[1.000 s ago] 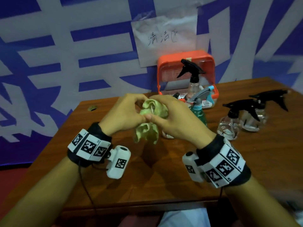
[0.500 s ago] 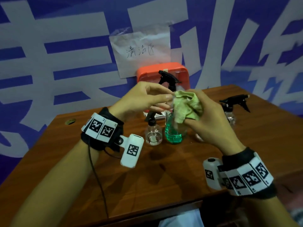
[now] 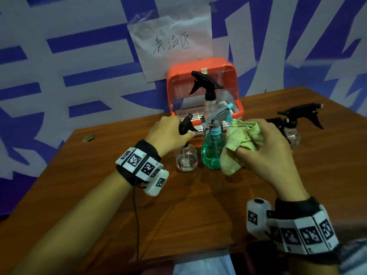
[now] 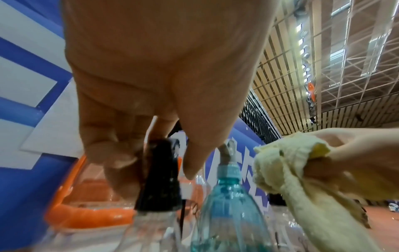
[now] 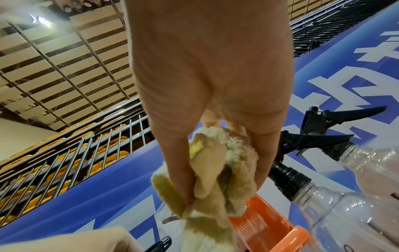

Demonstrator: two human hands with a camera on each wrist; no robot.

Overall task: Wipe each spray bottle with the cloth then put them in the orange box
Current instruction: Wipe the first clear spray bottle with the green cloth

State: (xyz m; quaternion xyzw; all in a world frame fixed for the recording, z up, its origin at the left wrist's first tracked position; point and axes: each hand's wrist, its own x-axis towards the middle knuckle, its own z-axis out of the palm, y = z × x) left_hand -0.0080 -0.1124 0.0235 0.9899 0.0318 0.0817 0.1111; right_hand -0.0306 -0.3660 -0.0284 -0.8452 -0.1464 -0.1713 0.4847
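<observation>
My left hand (image 3: 183, 132) grips the black sprayer head (image 4: 159, 179) of a small clear spray bottle (image 3: 186, 160) that stands on the wooden table (image 3: 198, 205). Right beside it stands a green spray bottle (image 3: 211, 153) with a pale blue trigger. My right hand (image 3: 250, 148) holds a bunched yellow-green cloth (image 3: 241, 138) just right of the green bottle, and the right wrist view shows the fingers (image 5: 261, 163) curled round the cloth (image 5: 215, 179). The orange box (image 3: 172, 82) stands at the back with its clear lid up. A clear bottle (image 3: 209, 96) with a black trigger stands in it.
Two more clear spray bottles with black triggers (image 3: 292, 133) stand at the right of the table, behind my right hand, and they appear close by in the right wrist view (image 5: 345, 213). A paper sign (image 3: 170, 44) hangs on the blue-and-white wall behind the box.
My left hand has let go of the cloth and moved down onto the small clear bottle's sprayer. My right hand keeps the cloth and has sunk beside the green bottle.
</observation>
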